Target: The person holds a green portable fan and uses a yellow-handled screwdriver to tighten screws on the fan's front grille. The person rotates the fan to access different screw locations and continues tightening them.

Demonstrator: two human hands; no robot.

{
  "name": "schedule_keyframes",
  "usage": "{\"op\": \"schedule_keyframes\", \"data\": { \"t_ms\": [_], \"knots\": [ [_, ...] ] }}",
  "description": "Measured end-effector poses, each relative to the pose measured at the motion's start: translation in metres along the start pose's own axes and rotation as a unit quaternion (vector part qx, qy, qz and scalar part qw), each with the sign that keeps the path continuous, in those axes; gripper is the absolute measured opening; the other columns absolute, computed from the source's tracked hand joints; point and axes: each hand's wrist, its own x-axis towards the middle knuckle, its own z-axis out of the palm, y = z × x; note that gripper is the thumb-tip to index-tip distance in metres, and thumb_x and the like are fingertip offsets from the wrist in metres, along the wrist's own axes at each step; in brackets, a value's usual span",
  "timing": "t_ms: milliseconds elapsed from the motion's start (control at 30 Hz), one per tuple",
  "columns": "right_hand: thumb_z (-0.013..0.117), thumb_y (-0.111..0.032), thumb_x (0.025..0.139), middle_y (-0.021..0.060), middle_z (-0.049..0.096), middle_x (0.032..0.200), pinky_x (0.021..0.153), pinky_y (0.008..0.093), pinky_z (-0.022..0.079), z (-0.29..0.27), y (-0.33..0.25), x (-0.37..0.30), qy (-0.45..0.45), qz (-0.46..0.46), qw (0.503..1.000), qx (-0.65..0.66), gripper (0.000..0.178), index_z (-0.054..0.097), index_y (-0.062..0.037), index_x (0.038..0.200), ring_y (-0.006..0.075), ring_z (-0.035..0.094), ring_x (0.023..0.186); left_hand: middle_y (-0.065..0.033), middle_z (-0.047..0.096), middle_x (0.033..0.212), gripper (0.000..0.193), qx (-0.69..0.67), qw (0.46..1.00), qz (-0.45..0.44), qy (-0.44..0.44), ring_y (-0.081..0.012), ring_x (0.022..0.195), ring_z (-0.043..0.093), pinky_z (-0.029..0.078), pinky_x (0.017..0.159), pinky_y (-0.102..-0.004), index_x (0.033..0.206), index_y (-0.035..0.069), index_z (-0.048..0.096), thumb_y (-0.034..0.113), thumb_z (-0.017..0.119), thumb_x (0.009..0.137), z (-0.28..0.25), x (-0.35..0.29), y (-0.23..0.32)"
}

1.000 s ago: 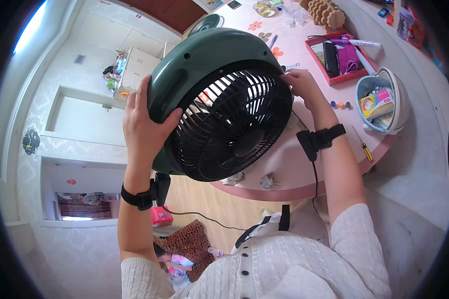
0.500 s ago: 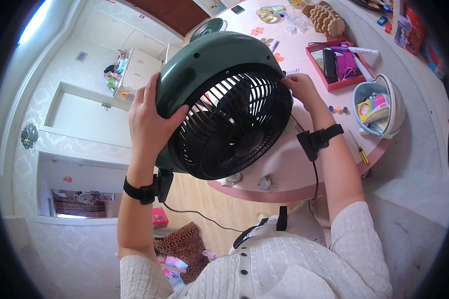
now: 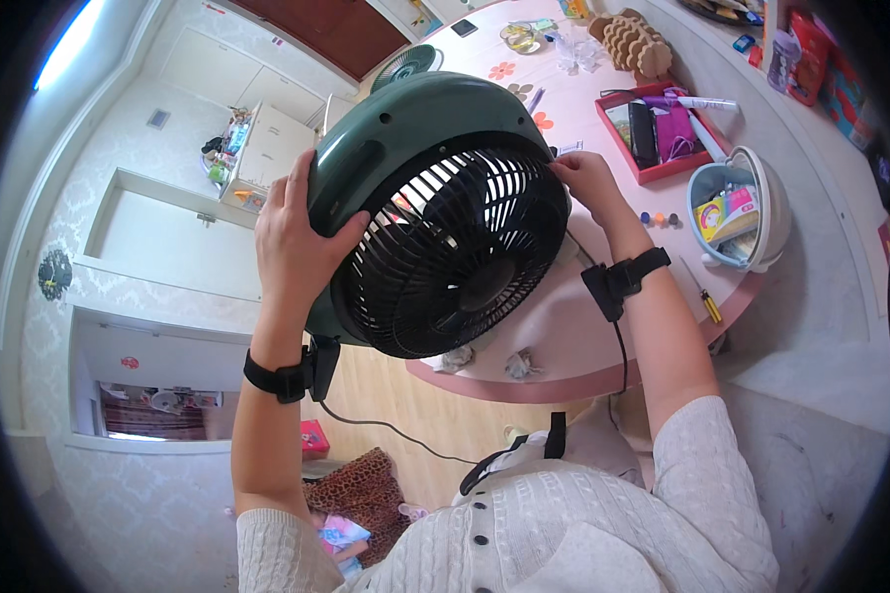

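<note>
A green electric fan (image 3: 425,99) with a black slatted grille is tilted up in front of me, over the near left edge of the table. Wrapped round its left rim is my left hand (image 3: 302,227), thumb across the front and fingers behind the housing. On the opposite side my right hand (image 3: 588,183) pinches the housing's right edge, its fingertips partly hidden. Both wrists wear black straps with small boxes and cables. Behind the fan, at the far end of the table, a round green grille (image 3: 405,65) shows.
The pink-edged table (image 3: 583,385) carries a red tray (image 3: 653,176) of tools, a blue-and-white bucket (image 3: 704,188), a yellow-handled screwdriver (image 3: 710,304), small coloured pots (image 3: 660,219) and crumpled grey lumps (image 3: 523,365). A leopard-print cloth (image 3: 361,494) lies on the floor.
The view has shifted slightly, so the table and its things sit a little further left. My right hand and the fan's right side have moved slightly left; both hands keep their hold.
</note>
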Motion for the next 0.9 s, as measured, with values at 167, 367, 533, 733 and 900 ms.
{"op": "schedule_keyframes", "data": {
  "t_ms": [167,367,533,733,900],
  "knots": [
    [0.059,-0.024,0.095,0.0044,0.068,0.079,0.067,0.0284,0.047,0.0,-0.001,-0.005,0.06,-0.027,0.998,-0.016,0.028,0.071,0.0013,0.097,0.0134,0.059,0.073,-0.0183,0.06,0.115,0.077,-0.014,1.0,0.007,0.002,-0.0377,0.104,0.06,0.05,0.086,-0.0446,0.139,0.01,0.047,0.029,0.081,0.072,0.006,0.0,-0.001],
    [0.059,-0.024,0.096,0.0033,0.069,0.089,0.066,0.0275,0.048,-0.048,0.0,-0.085,0.094,0.194,0.959,0.186,0.028,0.07,0.0003,0.103,0.0136,0.06,0.073,-0.0187,0.057,0.127,0.075,0.01,1.0,0.011,0.002,-0.038,0.113,0.058,0.048,0.093,-0.045,0.14,0.012,0.047,0.031,0.079,0.075,0.006,-0.007,-0.011],
    [0.066,-0.012,0.085,0.0131,0.071,0.091,0.077,0.0348,0.053,-0.147,0.038,-0.18,0.087,0.261,0.946,-0.172,0.018,0.069,-0.003,0.1,0.0258,0.068,0.086,-0.0187,0.058,0.126,0.073,0.002,1.0,0.002,0.004,-0.0373,0.113,0.058,0.048,0.092,-0.0456,0.14,0.014,0.047,0.035,0.078,0.076,0.009,-0.002,-0.009],
    [0.066,-0.01,0.082,0.015,0.069,0.085,0.075,0.0374,0.052,-0.134,0.055,-0.202,-0.031,0.275,0.921,-0.273,0.016,0.069,-0.0033,0.096,0.0298,0.067,0.083,-0.0182,0.059,0.123,0.075,-0.007,1.0,0.015,0.01,-0.0364,0.109,0.059,0.049,0.091,-0.0454,0.139,0.014,0.048,0.035,0.08,0.075,0.008,0.0,-0.009],
    [0.059,-0.009,0.083,0.0209,0.067,0.093,0.079,0.0457,0.051,-0.125,0.064,-0.197,-0.103,0.22,0.913,-0.329,0.014,0.068,-0.0046,0.093,0.0385,0.065,0.09,-0.0175,0.06,0.119,0.075,-0.003,1.0,0.02,0.016,-0.0353,0.105,0.061,0.05,0.089,-0.0446,0.139,0.014,0.049,0.035,0.08,0.074,0.005,-0.009,-0.02]
  ]
}}
